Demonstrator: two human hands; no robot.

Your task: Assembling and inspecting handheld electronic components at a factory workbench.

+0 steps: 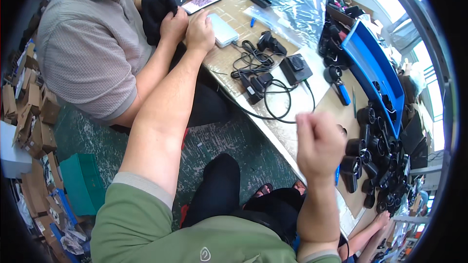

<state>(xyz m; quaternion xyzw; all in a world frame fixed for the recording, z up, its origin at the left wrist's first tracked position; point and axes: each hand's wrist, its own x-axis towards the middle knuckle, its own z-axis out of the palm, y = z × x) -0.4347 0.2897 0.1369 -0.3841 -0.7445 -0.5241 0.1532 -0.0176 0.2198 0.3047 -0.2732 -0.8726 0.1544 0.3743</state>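
Note:
My left hand (pixel 200 33) reaches far forward to the table's left edge, fingers curled, next to a flat white box-shaped device (pixel 222 30). What its fingers hold, if anything, is hidden. A co-worker's hand (pixel 174 25) is right beside it, and a phone (pixel 202 2) with a lit screen lies just beyond. My right hand (pixel 319 146) is closed in a fist above the table's near edge; whatever may be inside does not show. Ahead of it sit a black box with a grille (pixel 296 69) and a coiled black cable (pixel 253 61) with adapters. A blue-handled handheld fan (pixel 337 84) lies farther right.
Many black fan-like parts (pixel 375 151) crowd the table's right side, beside a long blue tray (pixel 373 63). Clear plastic bags (pixel 295 7) cover the far end. A seated co-worker (pixel 87 44) is close at left. A green bin (pixel 82 183) and cartons (pixel 31 100) stand on the floor.

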